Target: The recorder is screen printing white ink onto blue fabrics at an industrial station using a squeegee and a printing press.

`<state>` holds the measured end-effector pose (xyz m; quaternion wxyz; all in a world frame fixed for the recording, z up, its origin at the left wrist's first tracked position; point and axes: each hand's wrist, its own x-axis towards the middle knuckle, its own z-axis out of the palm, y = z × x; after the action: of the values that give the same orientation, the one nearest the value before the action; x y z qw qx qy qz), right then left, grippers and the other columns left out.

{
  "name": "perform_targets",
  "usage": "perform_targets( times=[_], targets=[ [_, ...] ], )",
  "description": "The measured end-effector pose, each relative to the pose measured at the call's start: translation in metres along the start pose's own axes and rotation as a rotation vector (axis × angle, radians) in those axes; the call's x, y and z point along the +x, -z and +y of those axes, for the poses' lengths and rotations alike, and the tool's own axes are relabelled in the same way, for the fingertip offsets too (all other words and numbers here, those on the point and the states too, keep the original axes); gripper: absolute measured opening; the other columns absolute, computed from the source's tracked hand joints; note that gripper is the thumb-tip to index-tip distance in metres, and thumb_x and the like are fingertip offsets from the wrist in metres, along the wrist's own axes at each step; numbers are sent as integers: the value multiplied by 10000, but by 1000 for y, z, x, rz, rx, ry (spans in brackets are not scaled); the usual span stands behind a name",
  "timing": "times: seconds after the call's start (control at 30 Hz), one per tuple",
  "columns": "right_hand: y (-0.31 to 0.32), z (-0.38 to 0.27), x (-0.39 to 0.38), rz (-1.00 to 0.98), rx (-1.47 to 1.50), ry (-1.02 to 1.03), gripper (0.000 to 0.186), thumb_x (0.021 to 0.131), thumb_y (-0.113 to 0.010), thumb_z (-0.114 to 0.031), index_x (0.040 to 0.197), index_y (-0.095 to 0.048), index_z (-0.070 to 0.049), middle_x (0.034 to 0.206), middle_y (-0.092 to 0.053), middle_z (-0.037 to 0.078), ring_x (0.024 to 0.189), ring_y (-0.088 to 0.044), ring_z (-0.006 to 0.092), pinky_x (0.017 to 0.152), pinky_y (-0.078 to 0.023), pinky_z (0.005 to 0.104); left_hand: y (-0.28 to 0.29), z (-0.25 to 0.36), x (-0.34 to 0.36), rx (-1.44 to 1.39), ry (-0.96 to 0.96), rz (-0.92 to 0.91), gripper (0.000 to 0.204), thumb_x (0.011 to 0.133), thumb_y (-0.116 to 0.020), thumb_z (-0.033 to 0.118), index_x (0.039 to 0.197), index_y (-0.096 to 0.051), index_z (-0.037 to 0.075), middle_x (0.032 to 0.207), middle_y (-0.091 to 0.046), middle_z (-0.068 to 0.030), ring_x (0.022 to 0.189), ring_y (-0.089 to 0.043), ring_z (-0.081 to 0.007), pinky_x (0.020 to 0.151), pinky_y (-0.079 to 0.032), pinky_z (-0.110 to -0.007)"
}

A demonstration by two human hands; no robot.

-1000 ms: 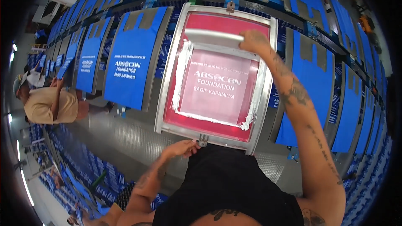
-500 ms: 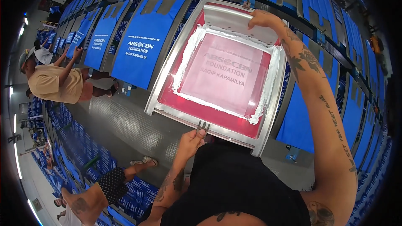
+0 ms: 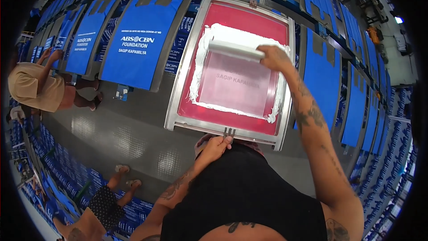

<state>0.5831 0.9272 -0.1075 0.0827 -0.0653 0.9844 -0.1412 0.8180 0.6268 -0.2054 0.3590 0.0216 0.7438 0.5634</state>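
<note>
A printing screen has an aluminium frame, red mesh, a pale pink printed middle and a thick white paste border. My right hand grips a long pale squeegee lying across the upper pale area, with a white band of paste just beyond it. My left hand holds the dark metal clamp at the screen's near edge.
Blue printed sheets lie on boards left and right, along rails. A co-worker in a tan shirt stands at left; another person's legs show at lower left above a grey floor. Stacked blue sheets line the lower left.
Since half a second ago the squeegee in my right hand has come from the screen's far end toward me, with white paste across the upper middle. My left hand stays on the clamp.
</note>
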Motion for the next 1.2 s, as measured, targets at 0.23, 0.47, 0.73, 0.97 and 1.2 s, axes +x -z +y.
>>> perform_targets(
  times=[0.23, 0.47, 0.73, 0.97, 1.2],
  targets=[
    [-69, -125, -189, 180, -90, 57, 316, 646, -640, -52, 947, -620, -145, 888, -621, 5, 848, -574, 231, 750, -448, 407, 22, 15, 1, 140, -36, -166, 625, 954, -437, 556, 732, -667, 19, 598, -596, -104, 623, -610, -238, 641, -473, -371],
    [-22, -92, -167, 4, 155, -312, 327, 750, -704, -194, 1057, -658, -93, 929, -667, 160, 936, -630, 347, 833, -504, 421, 115, 100, -1, 387, -109, 149, 403, 933, -556, 379, 951, -666, -9, 900, -671, -220, 827, -640, -370, 780, -491, -438],
    [-47, 72, -180, 166, 1565, -715, 440, 835, -627, -232, 1134, -569, 84, 963, -663, 193, 855, -676, 331, 773, -550, 446, 176, 31, 44, 370, -107, 523, 676, 1000, -305, 522, 1084, -588, -86, 1092, -604, -325, 1049, -571, -465, 909, -440, -439],
    [-85, 75, -205, 395, 1826, -617, 479, 789, -639, -208, 1170, -545, 66, 1030, -637, 190, 922, -641, 306, 838, -530, 406, 153, 33, 40, 347, -100, 621, 690, 1004, -320, 522, 976, -611, -103, 823, -638, -238, 794, -599, -299, 770, -449, -402],
    [-121, 96, -211, 495, 1800, -657, 431, 783, -658, -218, 1088, -593, 80, 949, -671, 175, 821, -680, 283, 780, -564, 395, 149, -12, 108, 321, -35, 525, 691, 1003, -322, 513, 963, -606, -116, 858, -637, -269, 782, -579, -351, 775, -443, -415]
  ],
)
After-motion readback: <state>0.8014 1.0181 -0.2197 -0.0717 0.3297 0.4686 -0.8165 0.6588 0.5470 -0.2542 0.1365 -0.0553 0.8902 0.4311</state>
